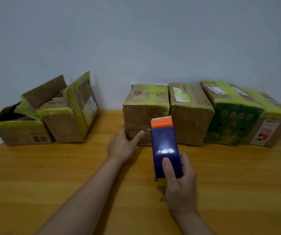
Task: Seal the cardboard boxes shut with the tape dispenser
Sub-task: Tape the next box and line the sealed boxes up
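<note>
Now bracing box point(144, 112) w/ left hand point(121, 145), fingers curled round corner vs. sliding; gripping tape dispenser point(164, 146) w/ right hand point(180, 182), blade point(161, 118) beyond fingertips.

I can read no word or number from here; every marking is too blurred. At ten o'clock the far-left open box point(23, 133) carries dark barcode-like blocks point(39, 139) low on its front. The tilted open box point(65, 128) beside it has a white-and-blue label point(90, 107) on its side. At twelve o'clock the middle box point(136, 119) shows a dark print point(137, 93) on top. At one o'clock the brown box point(192, 122) bears a red-and-green label point(181, 96) on top. At two o'clock the green box point(231, 126) has pale square characters point(234, 114) on its front and a white top label point(216, 90). The rightmost box point(270, 133) wears an orange-and-black label point(263, 134).
</note>
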Action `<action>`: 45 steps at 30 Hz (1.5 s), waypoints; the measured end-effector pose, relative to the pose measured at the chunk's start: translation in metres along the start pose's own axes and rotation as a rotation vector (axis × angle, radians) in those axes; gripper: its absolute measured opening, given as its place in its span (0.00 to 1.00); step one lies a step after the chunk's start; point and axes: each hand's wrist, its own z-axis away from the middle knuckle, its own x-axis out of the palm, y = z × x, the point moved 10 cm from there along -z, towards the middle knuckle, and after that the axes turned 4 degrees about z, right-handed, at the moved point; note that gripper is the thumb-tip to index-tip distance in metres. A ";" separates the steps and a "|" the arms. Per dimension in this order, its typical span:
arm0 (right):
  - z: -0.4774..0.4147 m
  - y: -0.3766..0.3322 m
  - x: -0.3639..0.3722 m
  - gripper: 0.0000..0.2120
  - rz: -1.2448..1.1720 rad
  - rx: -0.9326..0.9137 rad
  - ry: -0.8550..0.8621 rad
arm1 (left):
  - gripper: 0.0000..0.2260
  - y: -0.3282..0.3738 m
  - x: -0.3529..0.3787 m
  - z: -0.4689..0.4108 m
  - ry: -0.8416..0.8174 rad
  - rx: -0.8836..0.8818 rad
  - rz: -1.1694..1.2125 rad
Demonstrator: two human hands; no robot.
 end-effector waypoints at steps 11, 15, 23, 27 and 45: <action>0.016 -0.017 0.040 0.18 0.053 -0.054 -0.295 | 0.14 0.030 -0.198 0.028 0.660 0.249 -0.338; 0.021 -0.015 0.052 0.15 0.077 -0.045 -0.376 | 0.22 0.016 -0.210 0.016 0.530 0.171 -0.308; 0.024 -0.017 0.044 0.19 0.026 -0.032 -0.348 | 0.25 0.045 -0.196 0.042 0.486 0.239 -0.454; 0.025 -0.020 0.037 0.18 0.027 -0.056 -0.319 | 0.22 0.068 -0.197 0.099 0.613 0.302 -0.458; 0.063 -0.151 -0.001 0.11 -0.150 -0.439 -0.189 | 0.20 0.098 -0.203 0.256 0.586 0.222 0.261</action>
